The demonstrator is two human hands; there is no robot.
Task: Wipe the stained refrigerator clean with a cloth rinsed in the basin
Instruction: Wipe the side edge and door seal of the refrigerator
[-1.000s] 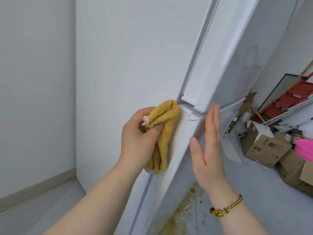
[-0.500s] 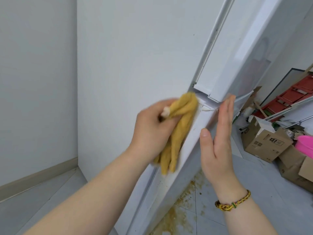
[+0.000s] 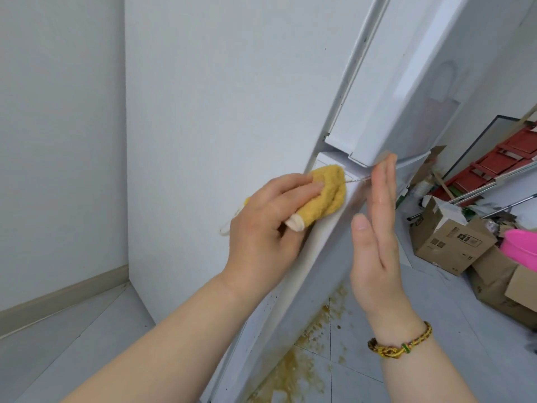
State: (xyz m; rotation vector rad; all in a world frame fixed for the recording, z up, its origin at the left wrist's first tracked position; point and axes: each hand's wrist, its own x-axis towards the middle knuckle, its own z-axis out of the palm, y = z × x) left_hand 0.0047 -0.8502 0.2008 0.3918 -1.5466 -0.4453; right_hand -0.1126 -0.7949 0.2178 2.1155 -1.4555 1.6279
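- Logging the refrigerator [image 3: 220,117] first: its white side panel fills the middle of the head view. The two doors are stacked along its 3 o'clock side.
- The brown spill [image 3: 293,373] lies on the floor tiles at 6 o'clock, below the doors.
- The lower door's edge [image 3: 287,303] is the surface in hand. Its long axis runs from about 1 o'clock down to 7 o'clock.
- The pink basin [image 3: 520,251] sits at the 3 o'clock border, partly cut off. It is beside cardboard boxes [image 3: 453,242] and well apart from both hands.
- The right hand [image 3: 374,248] has its fingers straight and together and grasps nothing. It lies flat along the lower door's front face, fingertips toward 12 o'clock. We judge that it steadies the door.
- The left hand [image 3: 267,228] has its fingers and thumb curled round the cloth and presses it onto the door edge.
- The yellow cloth [image 3: 325,199] is bunched and touches the top end of the lower door's edge, just under the gap between the doors. It sticks out of the grip toward 1 o'clock.
- Small brown specks [image 3: 271,302] dot the same edge, toward 7 o'clock from the cloth.
- Judgement: the left hand is nearer the specks and already on their axis. We think the coming stroke should draw the cloth down that line toward 7 o'clock.
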